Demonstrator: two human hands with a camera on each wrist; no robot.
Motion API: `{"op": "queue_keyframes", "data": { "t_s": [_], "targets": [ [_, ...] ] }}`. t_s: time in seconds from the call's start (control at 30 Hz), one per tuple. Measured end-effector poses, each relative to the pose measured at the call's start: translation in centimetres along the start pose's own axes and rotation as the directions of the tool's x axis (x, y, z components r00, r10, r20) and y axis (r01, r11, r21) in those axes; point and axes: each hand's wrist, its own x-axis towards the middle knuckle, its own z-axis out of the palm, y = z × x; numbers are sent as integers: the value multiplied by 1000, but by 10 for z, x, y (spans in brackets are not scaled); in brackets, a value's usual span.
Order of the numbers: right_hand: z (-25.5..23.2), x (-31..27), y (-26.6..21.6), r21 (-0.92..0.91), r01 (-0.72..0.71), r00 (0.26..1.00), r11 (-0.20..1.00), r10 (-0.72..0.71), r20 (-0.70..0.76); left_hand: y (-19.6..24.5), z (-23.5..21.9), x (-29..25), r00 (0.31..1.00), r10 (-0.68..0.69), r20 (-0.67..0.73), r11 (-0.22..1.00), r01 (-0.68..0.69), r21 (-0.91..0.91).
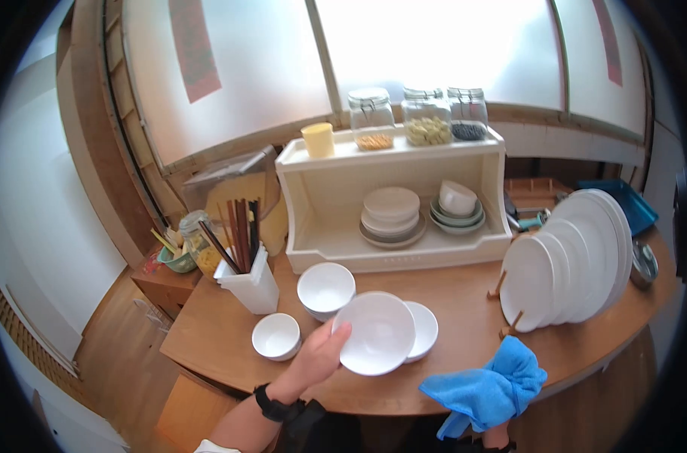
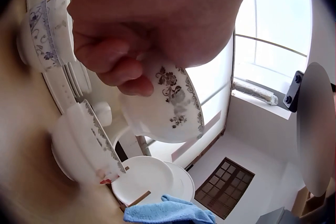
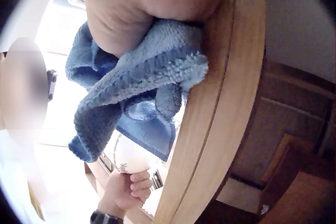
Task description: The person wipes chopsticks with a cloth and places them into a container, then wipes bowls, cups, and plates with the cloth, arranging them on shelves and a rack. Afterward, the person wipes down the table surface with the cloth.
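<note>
My left hand (image 1: 319, 355) grips a white bowl (image 1: 377, 334) by its left rim, tilted so the inside faces me. Brown flower decoration runs along the outside of this bowl (image 2: 176, 95) in the left wrist view. Behind it, partly covered, another white bowl (image 1: 423, 331) is on the table. To the left are a small white bowl (image 1: 276, 336) and some stacked bowls (image 1: 326, 288). My right hand (image 3: 142, 3) holds a bunched blue cloth (image 1: 494, 385) at the table's front edge. Cloth folds hide most of its fingers.
White plates (image 1: 531, 283) stand upright in a wooden rack on the right. A white shelf (image 1: 404, 260) at the back holds stacked dishes, with glass jars (image 1: 426, 117) on top. Left of the bowls stands a white holder (image 1: 253, 291) with chopsticks. The wooden table (image 1: 464, 302) has a curved edge.
</note>
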Motion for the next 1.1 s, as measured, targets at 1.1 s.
{"op": "queue_keyframes", "data": {
  "t_s": [1.1],
  "targets": [
    [-22,-8,14,-70,42,988,997,-52,-148,5,29,54,999,-29,42,624,-15,782]
  ]
}}
